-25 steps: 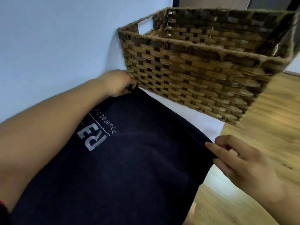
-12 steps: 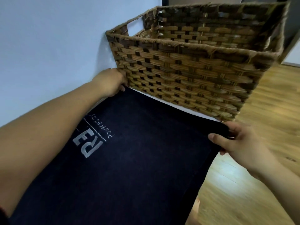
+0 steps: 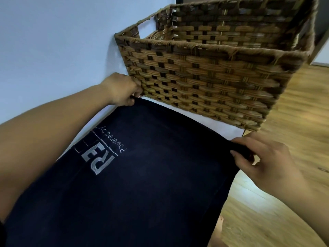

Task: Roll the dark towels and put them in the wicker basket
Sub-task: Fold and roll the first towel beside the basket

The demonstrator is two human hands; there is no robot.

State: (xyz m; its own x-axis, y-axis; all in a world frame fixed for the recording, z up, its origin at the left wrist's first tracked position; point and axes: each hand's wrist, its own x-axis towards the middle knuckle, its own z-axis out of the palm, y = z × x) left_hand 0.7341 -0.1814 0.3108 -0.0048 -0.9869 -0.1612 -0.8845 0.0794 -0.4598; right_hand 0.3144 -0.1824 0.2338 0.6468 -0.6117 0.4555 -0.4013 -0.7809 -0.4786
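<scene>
A dark navy towel (image 3: 142,184) with a grey embroidered logo lies spread flat on a white table (image 3: 220,124), its far edge just short of the wicker basket (image 3: 204,82). My left hand (image 3: 121,91) pinches the towel's far left corner, right against the basket's near wall. My right hand (image 3: 261,159) grips the far right corner, fingers curled round the cloth at the table's right edge. The basket is brown woven wicker, rectangular and open-topped, and I see nothing inside it.
The table stands against a pale blue wall (image 3: 53,41) on the left. A wooden floor (image 3: 293,132) lies to the right, below the table's edge. A dark doorway shows behind the basket.
Both hands have kept hold of the far corners. The towel's far edge, pulled up near the basket half a second ago, now lies a little farther from it, and the right hand has closed more tightly.
</scene>
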